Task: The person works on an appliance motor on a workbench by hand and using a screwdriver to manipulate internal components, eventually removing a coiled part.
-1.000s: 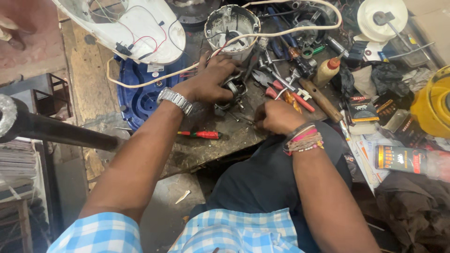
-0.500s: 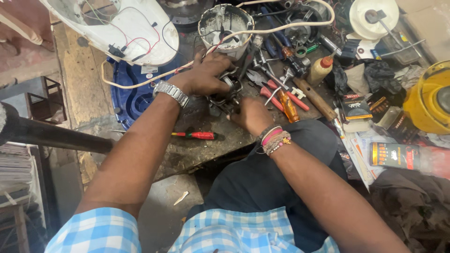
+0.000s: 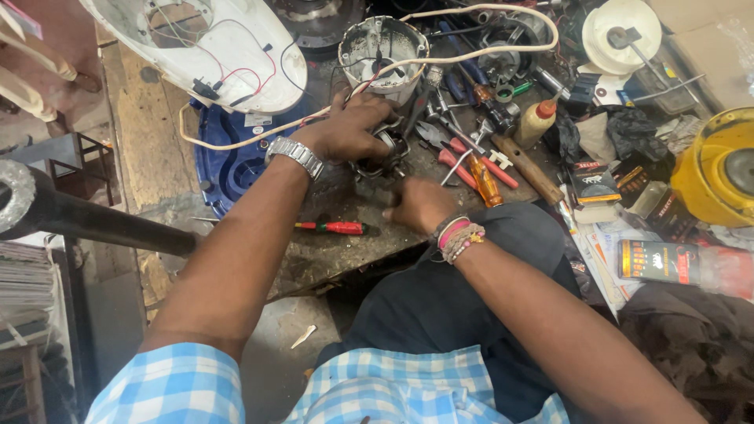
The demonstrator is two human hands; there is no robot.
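From my seat, I see the left hand (image 3: 349,129) curled over a small dark metal motor part (image 3: 382,153), its fingers (image 3: 375,118) clamped down on the top of it. The right hand (image 3: 420,206) rests just below that part on the worn wooden bench (image 3: 149,149), its fingers folded in tight; whether they pinch anything I cannot tell, since the knuckles hide the tips. The part sits at the middle of the bench, between the two hands.

Just above the left hand stands a grey round metal housing (image 3: 383,47), open at the top, with thin wires and a spindle inside it. A cream cable (image 3: 487,51) loops from it across the clutter. To the left lies a white plastic appliance shell (image 3: 196,47) (red and black wires run through its hollow), and under it a blue plastic base (image 3: 232,161).

A red-handled screwdriver (image 3: 338,228) lies near the bench's front edge, left of the right hand. Right of the hands are an orange-handled screwdriver (image 3: 484,180), a small bottle with a red cap (image 3: 536,122) and a yellow round casing (image 3: 719,169).
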